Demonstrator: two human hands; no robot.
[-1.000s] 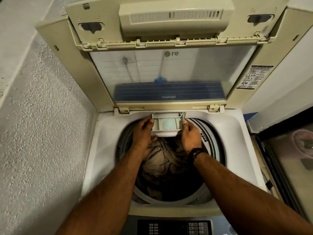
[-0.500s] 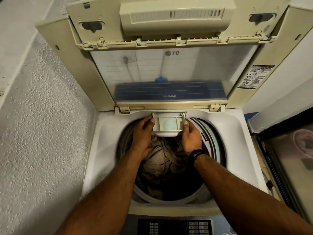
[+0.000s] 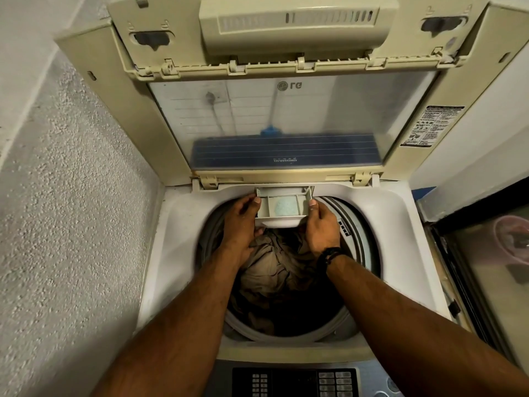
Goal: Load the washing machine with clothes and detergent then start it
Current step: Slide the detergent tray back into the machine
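Note:
A top-loading washing machine (image 3: 171, 253) stands below me with its lid (image 3: 272, 110) folded up. Brown clothes (image 3: 274, 267) fill the dark drum. At the drum's far rim the grey detergent drawer (image 3: 283, 209) sticks out, with pale blue powder (image 3: 286, 206) in its middle compartment. My left hand (image 3: 240, 227) grips the drawer's left side, thumb on its edge. My right hand (image 3: 322, 227), a black band on its wrist, grips the right side. The control panel (image 3: 294, 382) with its buttons lies at the near edge.
A rough plastered wall (image 3: 71, 210) runs close along the machine's left side. To the right is a white wall (image 3: 472, 156) and a dark-framed glass surface (image 3: 492, 267) with a pink object behind it.
Both hands have pushed the detergent drawer a little farther back toward its slot under the lid hinge. The clothes have not moved.

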